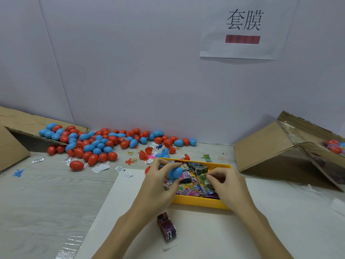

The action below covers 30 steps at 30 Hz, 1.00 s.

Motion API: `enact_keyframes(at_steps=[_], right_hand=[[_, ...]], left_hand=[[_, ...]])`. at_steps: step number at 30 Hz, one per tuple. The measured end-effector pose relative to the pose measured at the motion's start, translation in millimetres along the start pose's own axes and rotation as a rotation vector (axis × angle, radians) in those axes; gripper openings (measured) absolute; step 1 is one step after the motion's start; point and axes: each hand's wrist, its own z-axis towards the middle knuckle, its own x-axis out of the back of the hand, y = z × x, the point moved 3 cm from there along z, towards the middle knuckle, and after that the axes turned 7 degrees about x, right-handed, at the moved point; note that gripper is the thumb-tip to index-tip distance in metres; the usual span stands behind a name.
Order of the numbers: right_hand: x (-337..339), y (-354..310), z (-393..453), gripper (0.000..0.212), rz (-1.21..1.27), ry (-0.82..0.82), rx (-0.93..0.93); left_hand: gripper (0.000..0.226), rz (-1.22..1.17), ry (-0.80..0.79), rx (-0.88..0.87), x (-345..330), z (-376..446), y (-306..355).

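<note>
The left hand (157, 181) has its fingers curled round a blue egg (175, 173), held just above the left end of the yellow tray (199, 203). Just right of the egg, the right hand (226, 185) pinches a green printed wrapper (204, 178) between thumb and fingertips.

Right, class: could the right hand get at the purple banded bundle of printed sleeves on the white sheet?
Probably yes. The purple bundle lies uncovered between the forearms, nearer than the yellow plastic tray. But the right hand pinches a green printed sleeve, so it must draw back first.
</note>
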Motion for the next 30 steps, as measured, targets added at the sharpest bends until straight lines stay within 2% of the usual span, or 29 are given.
enact_keyframes(at_steps=[8, 12, 16, 19, 22, 26, 28, 30], right_hand=[[2, -6, -2, 0.011, 0.015, 0.034, 0.028], [2, -9, -2, 0.006, 0.07, 0.04, 0.033], [-1, -14, -3, 0.005, 0.335, 0.01, -0.044], [-7, -22, -7, 0.008, 0.591, -0.057, -0.131], [-15, -29, -12, 0.018, 0.806, -0.157, -0.202], [-16, -35, -16, 0.025, 1.059, -0.232, -0.303], [-15, -35, -17, 0.028, 1.166, -0.269, -0.344], [-14, -36, -17, 0.029, 1.185, -0.287, -0.346]], left_hand=[[0.044, -0.032, -0.023, 0.023, -1, 0, 1], [0.022, -0.04, -0.031, -0.033, -3, -2, 6], [0.02, -0.05, -0.014, -0.038, -10, -3, 3], [0.007, -0.107, 0.02, -0.023, -13, -4, 3], [0.028, -0.103, 0.058, 0.002, -14, -3, 2], [0.035, -0.172, 0.061, 0.09, -8, -1, 1], [0.031, -0.21, 0.029, 0.124, -6, 1, 2], [0.019, -0.222, 0.0, 0.129, -5, 2, 3]])
